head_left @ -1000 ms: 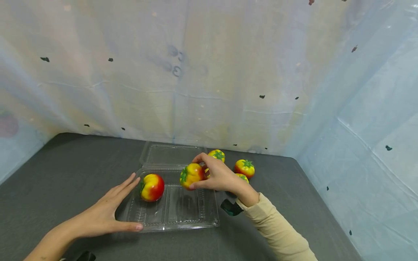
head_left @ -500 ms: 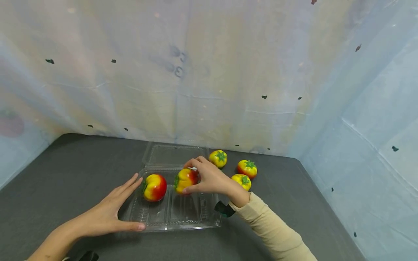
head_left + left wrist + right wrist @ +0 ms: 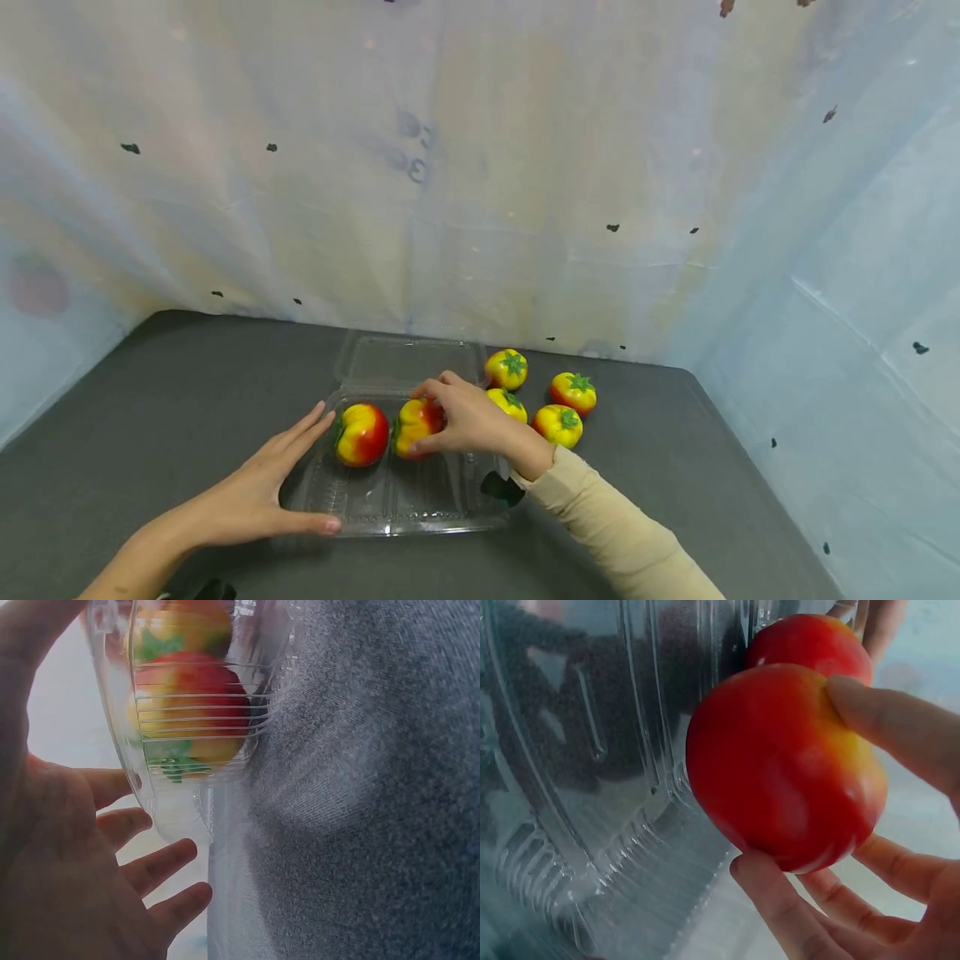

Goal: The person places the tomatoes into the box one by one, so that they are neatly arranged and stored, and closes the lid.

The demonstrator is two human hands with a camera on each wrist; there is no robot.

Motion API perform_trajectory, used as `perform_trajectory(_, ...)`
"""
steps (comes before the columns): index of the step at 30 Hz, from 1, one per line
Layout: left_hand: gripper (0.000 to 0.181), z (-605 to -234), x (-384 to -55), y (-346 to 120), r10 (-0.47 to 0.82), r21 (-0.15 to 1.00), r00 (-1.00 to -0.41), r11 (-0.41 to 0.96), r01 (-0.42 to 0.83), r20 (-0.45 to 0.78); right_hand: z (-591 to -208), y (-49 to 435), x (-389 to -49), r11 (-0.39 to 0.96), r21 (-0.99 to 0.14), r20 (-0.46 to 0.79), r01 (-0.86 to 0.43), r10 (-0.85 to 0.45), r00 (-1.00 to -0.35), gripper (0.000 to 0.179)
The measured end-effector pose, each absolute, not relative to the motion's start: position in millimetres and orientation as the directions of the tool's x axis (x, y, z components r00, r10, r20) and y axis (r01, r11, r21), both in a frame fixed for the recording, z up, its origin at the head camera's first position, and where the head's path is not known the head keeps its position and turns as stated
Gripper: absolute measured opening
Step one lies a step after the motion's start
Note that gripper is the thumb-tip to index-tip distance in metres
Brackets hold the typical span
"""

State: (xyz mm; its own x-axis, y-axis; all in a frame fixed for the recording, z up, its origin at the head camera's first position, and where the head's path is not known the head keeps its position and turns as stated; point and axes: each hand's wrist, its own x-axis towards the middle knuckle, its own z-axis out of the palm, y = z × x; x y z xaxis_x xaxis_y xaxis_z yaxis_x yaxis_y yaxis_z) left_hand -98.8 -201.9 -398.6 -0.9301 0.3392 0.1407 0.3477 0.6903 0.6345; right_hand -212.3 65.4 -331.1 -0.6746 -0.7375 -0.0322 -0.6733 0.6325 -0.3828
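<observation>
My right hand [image 3: 472,421] grips a red-and-yellow, tomato-like fruit [image 3: 780,765] with thumb and fingertips, low in the back half of a clear plastic clamshell box [image 3: 420,527]. A similar fruit [image 3: 362,435] sits in the box just left of it, with its green leafy top turned left. In the right wrist view the two fruits overlap. My left hand [image 3: 247,496] stands beside the box's left side, thumb and fingers spread, fingertips right at the rim. Through the ribbed wall, the left wrist view shows the seated fruit [image 3: 191,712].
Several more of the same fruits lie right of the box, including a back one [image 3: 507,369], a right one [image 3: 573,393] and a near one [image 3: 557,426]. The box's lid [image 3: 408,360] lies open behind it. Plastic sheeting [image 3: 495,183] walls the dark table [image 3: 247,367].
My right hand has carried its fruit left and down into the box, beside the other one. Fruits behind that hand show more fully. My left hand keeps its place at the box.
</observation>
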Motion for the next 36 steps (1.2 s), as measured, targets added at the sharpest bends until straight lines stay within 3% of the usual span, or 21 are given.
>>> perform_trajectory(15, 0.11, -395.1, -97.1, -201.0, 0.312, 0.649, -0.942, 0.694, 0.312, 0.12, -341.6, 51.0, -209.8, 0.664, -0.303, -0.006, -0.684, -0.719, -0.695, 0.062)
perform_trajectory(25, 0.111, -396.7, -98.3, -199.1, 0.331, 0.666, -0.937, 0.676, 0.316, 0.109, -335.3, 59.7, -206.3, 0.66, -0.323, -0.039, -0.678, -0.725, -0.688, 0.068)
perform_trajectory(36, 0.11, -397.0, -99.8, -201.5, 0.331, 0.659, -0.937, 0.68, 0.321, 0.115, -330.5, 65.2, -205.6, 0.644, -0.326, -0.059, -0.693, -0.745, -0.664, 0.061)
